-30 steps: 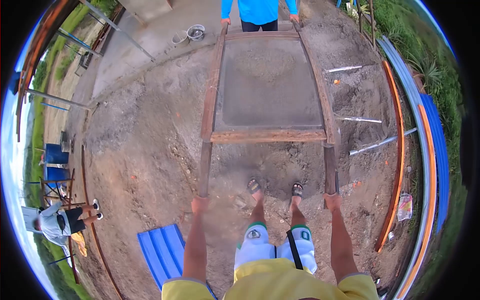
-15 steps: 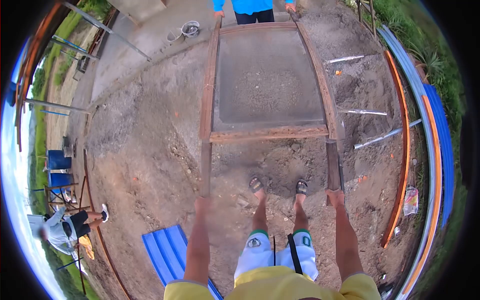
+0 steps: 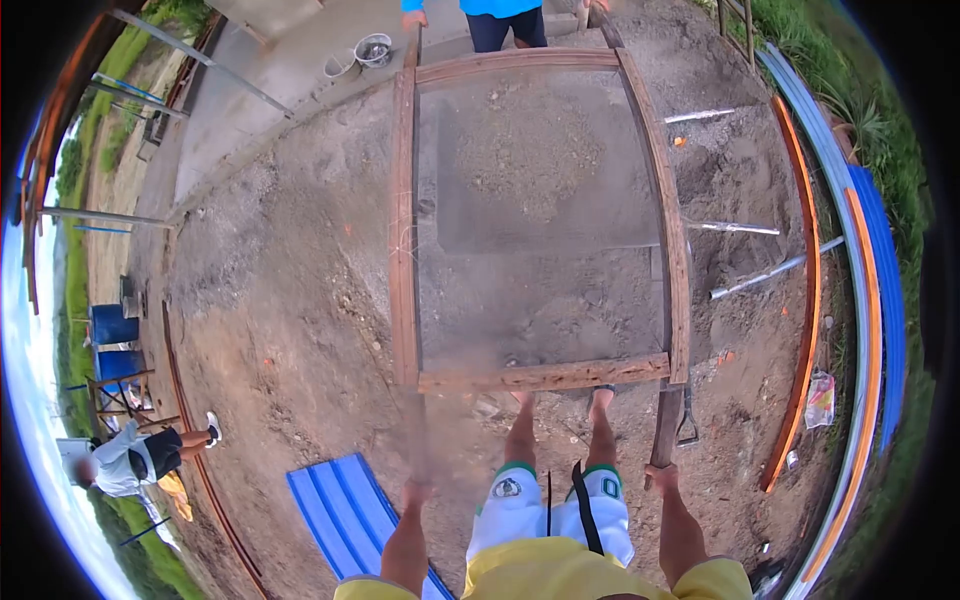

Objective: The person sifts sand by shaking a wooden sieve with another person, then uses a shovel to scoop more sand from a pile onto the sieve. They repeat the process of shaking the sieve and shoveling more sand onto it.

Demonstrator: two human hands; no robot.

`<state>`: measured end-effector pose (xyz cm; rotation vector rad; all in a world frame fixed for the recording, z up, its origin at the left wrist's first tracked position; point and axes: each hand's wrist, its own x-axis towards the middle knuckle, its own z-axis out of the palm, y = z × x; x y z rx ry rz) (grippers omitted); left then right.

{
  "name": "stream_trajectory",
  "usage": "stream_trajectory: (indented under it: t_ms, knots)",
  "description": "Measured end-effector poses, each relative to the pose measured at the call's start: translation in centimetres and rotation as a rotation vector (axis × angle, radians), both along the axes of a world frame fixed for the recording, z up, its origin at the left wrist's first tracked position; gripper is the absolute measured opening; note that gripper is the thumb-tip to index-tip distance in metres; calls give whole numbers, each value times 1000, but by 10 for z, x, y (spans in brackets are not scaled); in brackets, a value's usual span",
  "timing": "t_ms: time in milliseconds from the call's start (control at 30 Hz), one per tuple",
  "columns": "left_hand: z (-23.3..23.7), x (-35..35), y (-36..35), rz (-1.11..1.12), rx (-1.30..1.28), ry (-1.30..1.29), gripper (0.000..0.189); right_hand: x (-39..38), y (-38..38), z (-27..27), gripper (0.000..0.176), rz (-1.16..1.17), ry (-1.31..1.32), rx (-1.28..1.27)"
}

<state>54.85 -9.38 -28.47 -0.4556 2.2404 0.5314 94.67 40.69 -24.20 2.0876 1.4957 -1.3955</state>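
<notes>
A large wooden-framed sieve (image 3: 545, 377) with fine mesh stretches out in front of me, gravelly sand (image 3: 530, 150) lying toward its far end. My right hand (image 3: 662, 477) is closed around the end of its right handle. On the other side my left hand (image 3: 418, 491), smeared by motion, wraps the left handle's end. Opposite me a person in a blue top (image 3: 500, 8) grips the far handles with both hands. A D-shaped tool grip (image 3: 688, 428) shows beside the right handle, the rest of that tool hidden under the sieve.
Blue roofing sheets (image 3: 345, 510) lie left of my legs. Two buckets (image 3: 373, 50) stand near the far concrete. Metal tubes (image 3: 735, 228) and an orange beam (image 3: 805, 300) lie to the right. Another person (image 3: 140, 460) is at far left.
The sieve has moved toward me, its near crossbar now over my feet. Both my hands have come back closer to my body. The tool grip has come into view.
</notes>
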Motion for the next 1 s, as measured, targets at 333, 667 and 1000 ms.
stream_trajectory:
  t_ms: [333, 667, 1000]
  knots:
    - [-19, -212, 150, -230, -97, 241, 23, -199, 142, 15, 56, 301, -152, 323]
    - [-31, -106, 43, -230, -33, 384, 34, -104, 56, -2, 47, 174, -111, 200]
    - [-11, -87, 45, -50, -4, -126, 16, -76, 41, 2, 41, 162, -103, 123]
